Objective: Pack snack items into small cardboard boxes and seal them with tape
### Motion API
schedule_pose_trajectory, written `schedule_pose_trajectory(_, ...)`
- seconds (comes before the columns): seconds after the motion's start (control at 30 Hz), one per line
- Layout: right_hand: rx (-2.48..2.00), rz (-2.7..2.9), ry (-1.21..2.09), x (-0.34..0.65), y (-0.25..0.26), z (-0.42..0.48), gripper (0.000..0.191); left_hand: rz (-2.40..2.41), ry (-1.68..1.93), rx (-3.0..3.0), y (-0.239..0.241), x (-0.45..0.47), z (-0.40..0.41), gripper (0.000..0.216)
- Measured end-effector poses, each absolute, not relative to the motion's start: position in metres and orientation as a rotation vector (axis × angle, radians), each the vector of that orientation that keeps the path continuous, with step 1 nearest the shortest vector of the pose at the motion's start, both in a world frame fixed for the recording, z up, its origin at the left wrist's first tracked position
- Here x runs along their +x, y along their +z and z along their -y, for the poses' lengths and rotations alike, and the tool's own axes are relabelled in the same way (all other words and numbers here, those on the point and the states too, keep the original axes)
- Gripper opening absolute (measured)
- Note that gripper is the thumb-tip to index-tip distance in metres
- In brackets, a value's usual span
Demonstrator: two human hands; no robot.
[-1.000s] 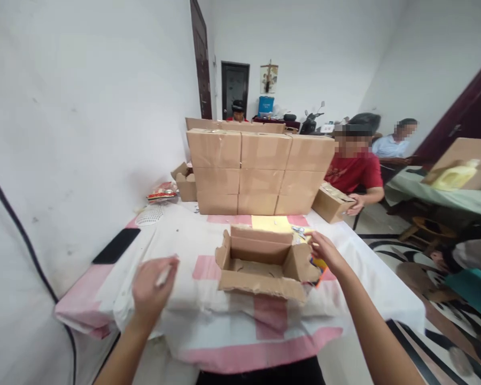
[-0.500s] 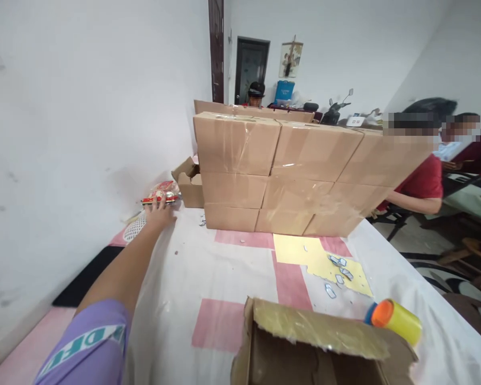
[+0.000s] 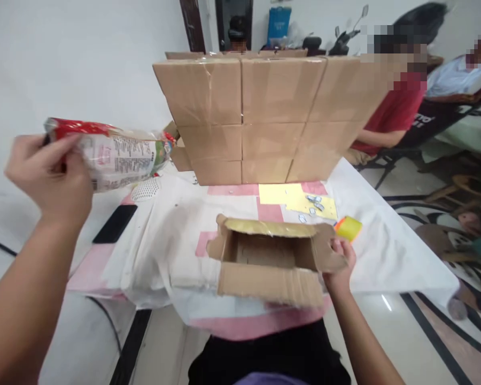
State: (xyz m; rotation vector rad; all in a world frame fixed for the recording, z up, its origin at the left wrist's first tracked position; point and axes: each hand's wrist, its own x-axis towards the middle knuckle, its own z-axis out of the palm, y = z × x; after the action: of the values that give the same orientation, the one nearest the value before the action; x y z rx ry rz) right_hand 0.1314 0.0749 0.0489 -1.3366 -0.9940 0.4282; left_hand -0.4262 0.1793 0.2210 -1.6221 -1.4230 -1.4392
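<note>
My left hand (image 3: 50,171) is closed on one end of a plastic food packet (image 3: 120,155) with a red top, held in the air to the left above the table. An open, empty cardboard box (image 3: 270,264) sits at the near edge of the table. My right hand (image 3: 339,264) grips its right-hand flap and side. A yellow and orange roll (image 3: 348,227) lies just behind that hand.
A wall of sealed cardboard boxes (image 3: 264,115) stands across the far end of the table. In front of it lie a yellow sheet (image 3: 292,198) with small labels, a black phone (image 3: 115,223) and a white perforated disc (image 3: 146,189). A person in red (image 3: 393,112) sits at the right.
My left hand reached to the far left of the table, took the packet and lifted it back towards me. The right hand has stayed by the box's right flap, which it now grips.
</note>
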Motion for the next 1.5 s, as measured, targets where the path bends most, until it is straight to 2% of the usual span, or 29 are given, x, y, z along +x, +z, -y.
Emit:
schedule_pose_trajectory(0.07, -1.191, 1.041, 0.326, 0.140, 0.070, -0.054, 0.031, 1.370, -1.538, -1.636, 0.236, -0.379, -0.130, 0.032)
schedule_pose_trajectory(0.17, -0.935, 1.421, 0.136, 0.141, 0.134, -0.038, 0.018, 1.271, -1.697, -1.678, 0.241, -0.307, -0.077, 0.031)
schedule_pose_trajectory(0.2, -0.883, 1.602, 0.088, 0.137, 0.159, -0.035, 0.024, 1.224, -1.718, -1.700, 0.239, -0.286, -0.065, 0.028)
schedule_pose_trajectory(0.33, -0.735, 2.173, -0.018, 0.110, 0.240, -0.026, 0.076, 1.057, -1.759, -1.729, 0.227, -0.219, -0.032, 0.012)
schedule_pose_trajectory(0.43, -0.751, 2.322, -0.088, 0.096, 0.263, -0.027, 0.087, 1.011, -1.894, -1.695, 0.223, -0.192, -0.019, 0.008)
schedule_pose_trajectory(0.6, -0.935, 2.380, -0.004, 0.105, 0.263, -0.024, 0.055, 0.945, -2.099, -1.805, 0.206, -0.174, -0.015, 0.003)
schedule_pose_trajectory(0.7, -1.017, 2.415, 0.046, 0.115, 0.250, -0.017, 0.045, 1.100, -2.117, -1.945, 0.177, -0.169, -0.018, 0.008)
schedule_pose_trajectory(0.87, -1.265, 2.482, -0.075, 0.114, 0.213, -0.021, 0.039, 1.452, -1.699, -2.212, 0.129, -0.168, -0.021, 0.024)
schedule_pose_trajectory(1.03, -1.411, 2.604, -0.199, 0.103, 0.180, -0.037, 0.036, 1.651, -1.317, -2.272, 0.108, -0.169, -0.009, 0.020)
schedule_pose_trajectory(1.2, -1.519, 2.777, -0.152, 0.090, 0.171, -0.048, 0.031, 1.595, -0.930, -2.265, 0.112, -0.169, 0.002, 0.023)
schedule_pose_trajectory(1.37, -1.512, 2.895, -0.154, 0.075, 0.178, -0.056, 0.035, 1.456, -0.505, -2.480, 0.128, -0.166, -0.007, 0.054)
schedule_pose_trajectory(1.5, -1.428, 3.005, -0.132, 0.069, 0.183, -0.067, 0.034, 1.404, -0.227, -2.636, 0.136, -0.163, -0.012, 0.065)
